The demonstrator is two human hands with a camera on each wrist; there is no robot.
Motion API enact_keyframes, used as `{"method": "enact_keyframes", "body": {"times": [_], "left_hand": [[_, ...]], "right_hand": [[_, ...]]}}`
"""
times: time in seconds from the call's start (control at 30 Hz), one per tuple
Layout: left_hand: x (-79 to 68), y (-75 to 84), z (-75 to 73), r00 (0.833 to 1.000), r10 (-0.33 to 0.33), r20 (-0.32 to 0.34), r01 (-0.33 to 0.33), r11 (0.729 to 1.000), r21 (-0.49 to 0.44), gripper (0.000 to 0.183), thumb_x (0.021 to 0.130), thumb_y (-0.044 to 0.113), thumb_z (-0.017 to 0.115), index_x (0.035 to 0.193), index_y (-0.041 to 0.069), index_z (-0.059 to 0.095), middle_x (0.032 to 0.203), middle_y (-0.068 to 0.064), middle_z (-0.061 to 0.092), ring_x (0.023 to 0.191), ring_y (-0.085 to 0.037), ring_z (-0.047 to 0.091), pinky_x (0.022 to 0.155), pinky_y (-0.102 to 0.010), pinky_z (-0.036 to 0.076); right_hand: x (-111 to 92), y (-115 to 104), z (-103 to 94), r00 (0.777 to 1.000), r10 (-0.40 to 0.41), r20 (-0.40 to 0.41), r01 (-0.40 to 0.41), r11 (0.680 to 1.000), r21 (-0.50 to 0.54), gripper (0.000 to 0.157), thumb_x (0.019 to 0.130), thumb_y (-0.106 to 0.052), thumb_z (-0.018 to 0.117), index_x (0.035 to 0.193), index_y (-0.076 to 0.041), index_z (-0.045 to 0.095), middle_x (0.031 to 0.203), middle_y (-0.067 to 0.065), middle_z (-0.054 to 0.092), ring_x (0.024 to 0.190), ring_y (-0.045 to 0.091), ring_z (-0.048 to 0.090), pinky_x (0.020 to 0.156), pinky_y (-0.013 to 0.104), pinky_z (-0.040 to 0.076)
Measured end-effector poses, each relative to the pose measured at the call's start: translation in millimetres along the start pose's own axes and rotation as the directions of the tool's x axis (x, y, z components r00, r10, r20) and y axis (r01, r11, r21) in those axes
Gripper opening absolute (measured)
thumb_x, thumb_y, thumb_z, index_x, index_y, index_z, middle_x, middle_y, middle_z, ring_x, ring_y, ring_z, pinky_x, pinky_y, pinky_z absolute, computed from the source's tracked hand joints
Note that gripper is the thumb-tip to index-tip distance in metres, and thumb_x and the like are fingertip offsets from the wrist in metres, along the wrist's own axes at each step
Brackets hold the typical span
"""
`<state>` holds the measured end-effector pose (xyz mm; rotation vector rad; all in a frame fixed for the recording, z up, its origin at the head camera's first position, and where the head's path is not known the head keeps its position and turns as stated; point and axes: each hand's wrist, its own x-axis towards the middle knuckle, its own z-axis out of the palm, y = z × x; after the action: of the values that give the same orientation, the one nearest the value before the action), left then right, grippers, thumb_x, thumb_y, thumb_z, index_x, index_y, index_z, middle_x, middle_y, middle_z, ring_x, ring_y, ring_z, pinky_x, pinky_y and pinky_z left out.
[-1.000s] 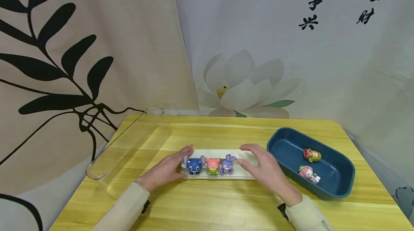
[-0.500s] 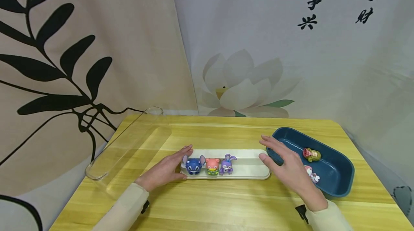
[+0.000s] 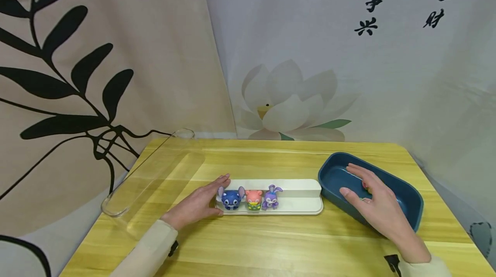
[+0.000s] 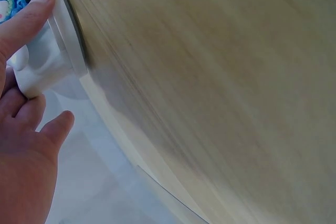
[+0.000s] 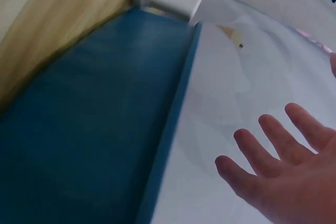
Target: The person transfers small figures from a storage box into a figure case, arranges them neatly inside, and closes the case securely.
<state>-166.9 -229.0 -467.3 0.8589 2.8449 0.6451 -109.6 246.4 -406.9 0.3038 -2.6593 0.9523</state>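
A clear cover is lying left of the left hand, which is gripping the near end of a white stepped display base between thumb and fingers. Rightward from that hand, a blue big-eared figurine, a pink bear figurine and a purple rabbit figurine are standing in a row, seemingly the finished part, with base beyond them awaiting more. The right hand, empty with fingers extended, is hovering over a blue bin, where a partly hidden figurine beneath it is probably waiting for placement.
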Motion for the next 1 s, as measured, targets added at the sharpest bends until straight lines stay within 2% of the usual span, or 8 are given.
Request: {"method": "enact_keyframes", "body": {"times": [0.07, 0.2, 0.3, 0.43, 0.53, 0.73, 0.8, 1.0], "left_hand": [[0.0, -0.3, 0.2, 1.0, 0.001, 0.0, -0.001, 1.0, 0.002, 0.098, 0.082, 0.026, 0.088, 0.162, 0.01, 0.034, 0.171, -0.008, 0.023, 0.152, -0.032, 0.032, 0.12, -0.05, 0.035], [-0.4, -1.1, 0.5, 1.0, 0.002, -0.001, -0.002, 1.0, 0.002, 0.098, 0.082, 0.025, 0.088, 0.162, 0.01, 0.034, 0.171, -0.008, 0.023, 0.152, -0.032, 0.032, 0.12, -0.05, 0.035], [-0.8, -1.4, 0.6, 1.0, 0.001, -0.003, -0.001, 1.0, -0.003, 0.097, 0.082, 0.025, 0.088, 0.162, 0.01, 0.035, 0.171, -0.007, 0.023, 0.152, -0.032, 0.033, 0.12, -0.05, 0.036], [-1.6, -1.2, 0.6, 1.0, -0.002, -0.004, 0.002, 1.0, -0.007, 0.096, 0.083, 0.025, 0.088, 0.162, 0.011, 0.035, 0.171, -0.007, 0.023, 0.151, -0.032, 0.033, 0.119, -0.05, 0.036], [-1.9, -0.9, 0.4, 1.0, 0.0, -0.004, 0.0, 1.0, -0.003, 0.096, 0.083, 0.025, 0.088, 0.162, 0.011, 0.035, 0.171, -0.007, 0.023, 0.151, -0.033, 0.033, 0.119, -0.05, 0.037], [-1.4, -0.9, 0.2, 1.0, 0.003, -0.008, -0.003, 1.0, -0.001, 0.096, 0.083, 0.025, 0.088, 0.162, 0.011, 0.035, 0.171, -0.006, 0.024, 0.151, -0.032, 0.033, 0.119, -0.05, 0.037], [-1.1, -1.1, 0.3, 1.0, 0.002, -0.007, -0.002, 1.0, -0.003, 0.095, 0.083, 0.026, 0.088, 0.162, 0.011, 0.035, 0.171, -0.005, 0.023, 0.151, -0.032, 0.033, 0.119, -0.05, 0.036], [-0.3, -0.6, -0.1, 1.0, 0.001, -0.002, -0.001, 1.0, -0.003, 0.096, 0.083, 0.026, 0.088, 0.162, 0.012, 0.035, 0.171, -0.006, 0.023, 0.151, -0.032, 0.033, 0.119, -0.05, 0.037]], "right_hand": [[-2, 6, -5.1, 1.0, 0.025, 0.009, -0.025, 0.999, -0.027, 0.064, 0.097, -0.039, 0.074, 0.153, -0.019, 0.05, 0.138, 0.01, 0.057, 0.103, 0.027, 0.058, 0.069, 0.033, 0.056], [-4, 19, -13.1, 0.997, 0.063, 0.042, -0.06, 0.997, -0.05, 0.072, 0.095, -0.043, 0.075, 0.156, -0.017, 0.046, 0.145, 0.018, 0.053, 0.099, 0.033, 0.068, 0.08, 0.056, 0.055], [-5, 29, -17.8, 0.995, 0.075, 0.062, -0.072, 0.996, -0.054, 0.075, 0.095, -0.044, 0.075, 0.157, -0.015, 0.044, 0.156, 0.025, 0.043, 0.114, 0.045, 0.064, 0.087, 0.072, 0.048], [-5, 41, -21.7, 0.994, 0.07, 0.086, -0.063, 0.995, -0.079, 0.076, 0.094, -0.043, 0.076, 0.155, -0.009, 0.045, 0.153, 0.028, 0.045, 0.128, 0.054, 0.048, 0.088, 0.075, 0.046], [-6, 51, -23.8, 0.992, 0.064, 0.112, -0.053, 0.994, -0.095, 0.074, 0.094, -0.044, 0.076, 0.151, -0.006, 0.049, 0.147, 0.027, 0.051, 0.124, 0.051, 0.052, 0.089, 0.068, 0.05], [-6, 68, -25.1, 0.988, 0.036, 0.149, -0.022, 0.996, -0.091, 0.063, 0.094, -0.039, 0.078, 0.141, -0.003, 0.059, 0.133, 0.02, 0.064, 0.119, 0.04, 0.06, 0.085, 0.017, 0.052], [-5, 73, -24.9, 0.986, 0.031, 0.166, -0.016, 0.996, -0.088, 0.063, 0.094, -0.038, 0.078, 0.142, -0.002, 0.059, 0.134, 0.02, 0.064, 0.117, 0.04, 0.062, 0.085, 0.016, 0.053], [-4, 81, -24.7, 0.973, 0.047, 0.227, -0.028, 0.996, -0.083, 0.066, 0.094, -0.039, 0.077, 0.145, -0.001, 0.056, 0.138, 0.02, 0.064, 0.118, 0.039, 0.064, 0.086, 0.031, 0.061]]}}
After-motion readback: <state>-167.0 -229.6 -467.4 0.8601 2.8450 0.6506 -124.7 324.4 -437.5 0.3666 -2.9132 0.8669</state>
